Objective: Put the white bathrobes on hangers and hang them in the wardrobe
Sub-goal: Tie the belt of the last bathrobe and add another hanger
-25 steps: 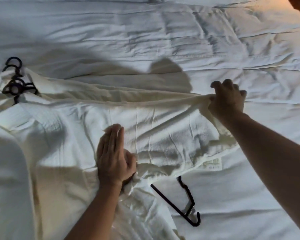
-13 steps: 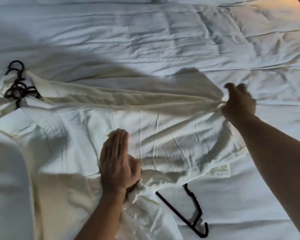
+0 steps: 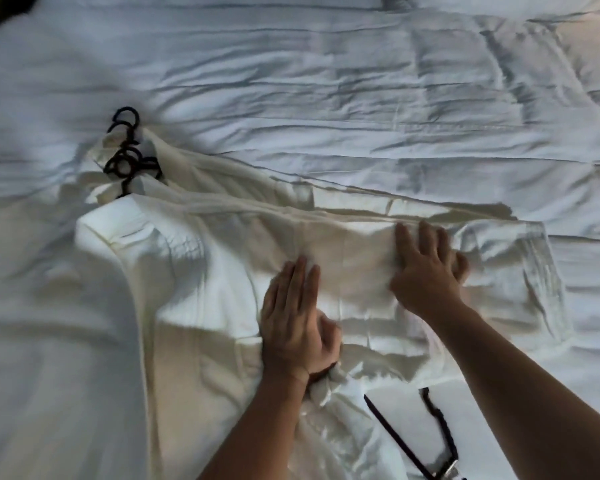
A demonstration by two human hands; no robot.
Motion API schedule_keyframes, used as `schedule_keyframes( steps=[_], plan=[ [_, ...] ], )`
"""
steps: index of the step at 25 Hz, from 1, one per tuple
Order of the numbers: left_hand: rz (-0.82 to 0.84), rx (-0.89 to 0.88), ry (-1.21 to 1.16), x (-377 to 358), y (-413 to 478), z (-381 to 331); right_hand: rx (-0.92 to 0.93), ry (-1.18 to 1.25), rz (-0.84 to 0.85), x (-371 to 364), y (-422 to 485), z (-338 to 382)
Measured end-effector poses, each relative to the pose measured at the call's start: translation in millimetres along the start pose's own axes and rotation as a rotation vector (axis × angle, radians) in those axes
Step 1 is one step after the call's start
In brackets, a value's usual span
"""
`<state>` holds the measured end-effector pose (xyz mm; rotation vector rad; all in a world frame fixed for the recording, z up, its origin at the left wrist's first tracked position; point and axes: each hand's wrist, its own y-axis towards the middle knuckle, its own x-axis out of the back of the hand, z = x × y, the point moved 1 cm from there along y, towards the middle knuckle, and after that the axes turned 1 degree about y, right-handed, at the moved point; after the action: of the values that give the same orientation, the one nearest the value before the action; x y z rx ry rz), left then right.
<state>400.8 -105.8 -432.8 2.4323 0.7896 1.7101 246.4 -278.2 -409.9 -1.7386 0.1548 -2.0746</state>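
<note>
Looking down onto a rumpled white bed (image 3: 326, 98), blue-grey in shadow at the far side and warmer near the viewer.

Showing one white bathrobe (image 3: 194, 271) lying spread flat across the near part of the bed, collar end pointing left and the rest reaching right, cream-toned in the warm light.

Counting two bare hands, both resting on the middle of the bathrobe.

Pressing down with the left hand (image 3: 291, 320), fingers straight and held together, palm on the cloth. Bunching a knot of fabric under the heel of that hand, the thumb being too blurred to judge.

Laying the right hand (image 3: 426, 268) flat just to the right, fingers spread and relaxed, gripping nothing, fingertips touching a long folded edge running across the bathrobe.

Showing a cluster of black hangers (image 3: 129, 147) at the bathrobe's upper left, by the collar, hooks looping over one another. Counting at least three hooks there, the exact number being hard to tell.

Showing one more black hanger (image 3: 439, 420) lying apart at the lower right, between the two forearms, one end meeting the bathrobe's edge, a small pale metal part showing at its lowest end.

Showing more white cloth heaped at the lower left, not clearly separate from the bathrobe.
</note>
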Motion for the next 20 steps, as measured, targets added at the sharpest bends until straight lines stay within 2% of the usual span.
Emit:
schedule_keyframes(
  steps=[2, 5, 7, 9, 11, 12, 14, 16, 17, 18, 20],
  plan=[
    [0.014, 0.021, -0.054, 4, -3, 2, -0.017, 0.131, 0.041, 18, -3, 29],
    [0.043, 0.059, -0.084, 6, -1, -2, 0.249, 0.39, 0.028, 25, -14, 83],
    [0.05, 0.076, -0.123, 13, 1, -2, 0.35, 0.63, 0.149, 17, -12, 130],
    [0.014, 0.123, -0.307, 24, 4, 1, 0.308, 0.801, 0.192, 5, 2, 165],
    [-0.108, 0.284, -0.629, 51, 8, 11, 0.152, 0.97, 0.177, -11, 18, 179],
    [-0.168, 0.372, -0.719, 68, 11, 17, 0.08, 1.035, 0.161, -22, 23, 180],
    [-0.303, 0.464, -0.711, 103, 24, 43, 0.038, 0.882, -0.005, -47, 29, 184],
    [-0.374, 0.599, -0.537, 132, 49, 84, 0.068, 0.532, -0.226, -65, 31, 193],
    [-0.281, 0.719, -0.451, 137, 62, 110, 0.081, 0.399, -0.308, -69, 30, 199],
    [-0.117, 0.857, -0.427, 136, 77, 136, 0.086, 0.315, -0.351, -71, 30, 204],
    [0.204, 1.057, -0.609, 124, 98, 172, 0.099, 0.221, -0.396, -76, 34, 208]
  ],
)
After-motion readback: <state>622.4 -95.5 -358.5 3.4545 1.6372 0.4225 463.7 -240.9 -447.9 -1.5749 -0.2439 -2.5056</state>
